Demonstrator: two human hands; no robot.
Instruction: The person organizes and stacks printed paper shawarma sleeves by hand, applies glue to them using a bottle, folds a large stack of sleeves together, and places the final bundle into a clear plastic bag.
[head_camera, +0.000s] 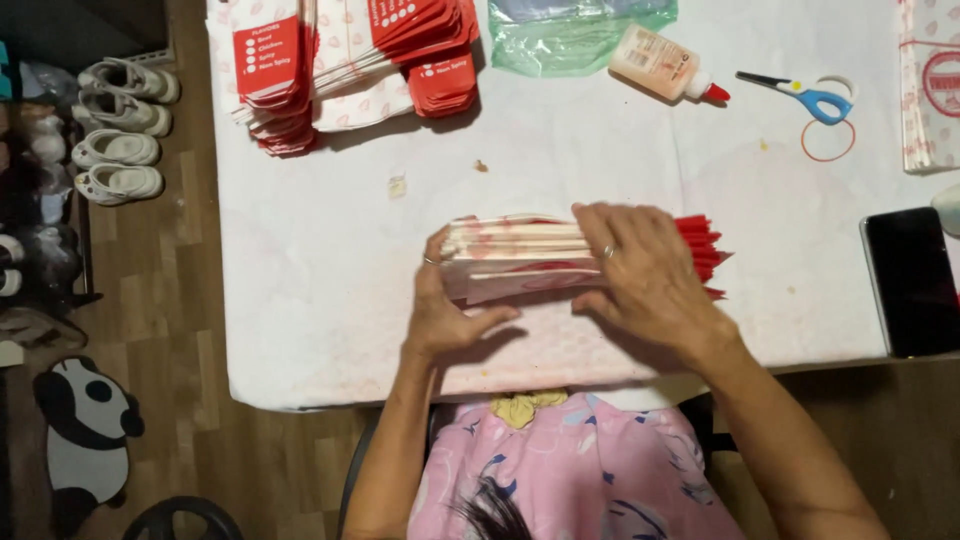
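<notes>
A thick stack of flat red-and-white paper cartons (520, 255) stands on edge on the white table (330, 290), near its front edge. My left hand (447, 310) grips the stack's left end, thumb along the front. My right hand (645, 275), with a ring on one finger, lies over the top and right part of the stack, pressing it together. Red flaps stick out to the right of my right hand.
Another pile of flat red-and-white cartons (345, 55) lies at the back left. A glue bottle (665, 65), blue-handled scissors (810, 97), a rubber band (828, 140), a green plastic bag (575, 30) and a black phone (912, 280) lie to the right. Shoes (120, 130) sit on the floor at left.
</notes>
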